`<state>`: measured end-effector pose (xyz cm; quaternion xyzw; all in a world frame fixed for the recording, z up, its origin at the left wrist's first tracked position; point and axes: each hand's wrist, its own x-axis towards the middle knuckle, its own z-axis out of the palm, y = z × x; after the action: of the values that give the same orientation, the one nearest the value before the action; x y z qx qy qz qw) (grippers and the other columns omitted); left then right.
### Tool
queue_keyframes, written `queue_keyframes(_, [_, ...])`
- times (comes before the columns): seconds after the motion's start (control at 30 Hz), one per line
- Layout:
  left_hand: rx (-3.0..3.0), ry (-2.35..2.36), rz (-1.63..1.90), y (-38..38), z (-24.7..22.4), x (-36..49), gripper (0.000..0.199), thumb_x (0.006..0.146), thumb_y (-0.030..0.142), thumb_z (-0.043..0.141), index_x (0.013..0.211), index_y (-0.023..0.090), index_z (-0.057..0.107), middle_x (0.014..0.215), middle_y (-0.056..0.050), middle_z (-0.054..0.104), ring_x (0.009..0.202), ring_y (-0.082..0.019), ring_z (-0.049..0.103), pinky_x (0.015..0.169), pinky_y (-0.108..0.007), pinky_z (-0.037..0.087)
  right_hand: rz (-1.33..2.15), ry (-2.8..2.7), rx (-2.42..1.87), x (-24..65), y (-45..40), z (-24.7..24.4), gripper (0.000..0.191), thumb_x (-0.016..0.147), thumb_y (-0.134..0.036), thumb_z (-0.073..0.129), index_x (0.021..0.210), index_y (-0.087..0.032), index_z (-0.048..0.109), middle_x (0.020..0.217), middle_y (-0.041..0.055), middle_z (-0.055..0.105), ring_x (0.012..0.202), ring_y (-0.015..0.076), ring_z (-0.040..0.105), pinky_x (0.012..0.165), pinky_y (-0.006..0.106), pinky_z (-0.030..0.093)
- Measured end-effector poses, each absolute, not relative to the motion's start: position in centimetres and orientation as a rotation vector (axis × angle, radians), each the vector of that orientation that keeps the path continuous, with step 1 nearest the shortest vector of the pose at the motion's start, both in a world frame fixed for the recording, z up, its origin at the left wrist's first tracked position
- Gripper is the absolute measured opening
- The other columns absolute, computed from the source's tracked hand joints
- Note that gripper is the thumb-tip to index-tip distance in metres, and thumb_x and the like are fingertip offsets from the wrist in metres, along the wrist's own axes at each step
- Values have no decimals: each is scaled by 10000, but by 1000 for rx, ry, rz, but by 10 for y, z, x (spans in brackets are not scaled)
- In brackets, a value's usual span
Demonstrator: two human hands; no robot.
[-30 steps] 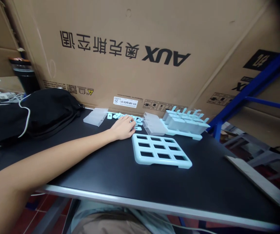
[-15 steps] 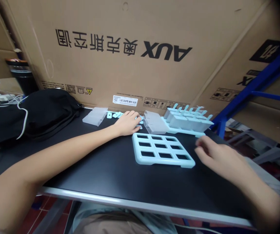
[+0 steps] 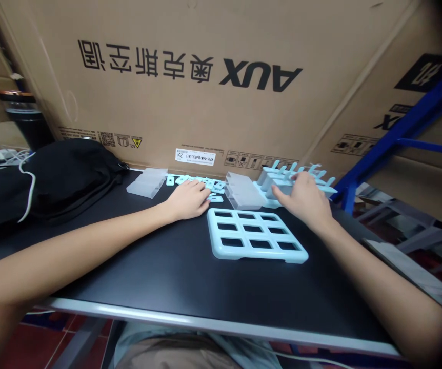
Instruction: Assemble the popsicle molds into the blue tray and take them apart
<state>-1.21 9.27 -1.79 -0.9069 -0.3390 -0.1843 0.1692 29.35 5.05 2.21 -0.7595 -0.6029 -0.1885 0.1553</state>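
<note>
My left hand rests palm down on the black table, fingers extended and slightly bent, beside a pile of small light-blue popsicle-stick pieces. Over the right part of a light-blue popsicle mold set with sticks pointing up is my right hand. Its thumb is spread from the fingers, and the fingertips are partly hidden among the molds. A light-blue frame with square openings lies between and nearer than both hands. One translucent plastic box lies between the pile and the mold set.
Another translucent box lies left of the pile. A black bag with a white cable is on the left, with a dark bottle behind. A large cardboard box stands along the back. A blue metal post rises at right.
My right hand has moved forward and left from beside the frame onto the popsicle molds. My left hand has drawn back slightly left, uncovering more of the small pieces.
</note>
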Motion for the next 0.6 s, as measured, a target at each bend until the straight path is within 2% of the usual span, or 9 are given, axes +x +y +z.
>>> queue_keyframes(0.13, [-2566, -994, -535, 91, -23, -12, 271, 963, 323, 397, 928, 168, 617, 955, -94, 600, 939, -250, 558, 797, -369, 439, -617, -1734, -2334, 278, 43, 20, 628, 903, -624, 340, 1204, -86, 462, 988, 222, 617, 872, 370, 627, 711, 433, 438])
queue_keyframes(0.23, [-2568, -990, -533, 92, -23, -10, 275, 961, 320, 396, 918, 169, 621, 957, -92, 597, 936, -248, 559, 796, -368, 447, -634, -1799, -2335, 275, 42, 10, 660, 902, -612, 355, 1263, -62, 403, 879, 218, 638, 827, 384, 634, 683, 437, 440])
queue_keyframes(0.37, [-2571, -1012, -542, 93, -23, -11, 272, 958, 322, 402, 910, 171, 623, 953, -90, 595, 929, -248, 563, 799, -372, 453, -549, -1746, -2330, 275, 46, 5, 689, 903, -602, 371, 1310, -46, 350, 849, 223, 652, 830, 378, 635, 688, 417, 430])
queue_keyframes(0.47, [-2569, -1020, -548, 92, -23, -12, 272, 954, 323, 405, 903, 169, 623, 955, -90, 594, 925, -245, 568, 779, -367, 461, -411, -1739, -2318, 279, 41, 19, 723, 892, -609, 380, 1355, -57, 319, 884, 216, 662, 842, 366, 633, 683, 397, 416])
queue_keyframes(0.53, [-2565, -1025, -546, 92, -23, -12, 273, 952, 322, 404, 902, 167, 623, 955, -90, 593, 921, -243, 571, 768, -363, 466, -366, -1800, -2308, 288, 30, 34, 596, 904, -551, 370, 1323, -127, 381, 935, 184, 669, 871, 339, 629, 693, 379, 406])
queue_keyframes(0.6, [-2561, -1034, -543, 92, -23, -12, 271, 951, 321, 403, 903, 169, 622, 957, -89, 594, 923, -241, 572, 769, -360, 469, -409, -1815, -2351, 309, 11, 48, 412, 916, -463, 334, 1207, -209, 477, 978, 152, 670, 893, 309, 619, 696, 362, 397])
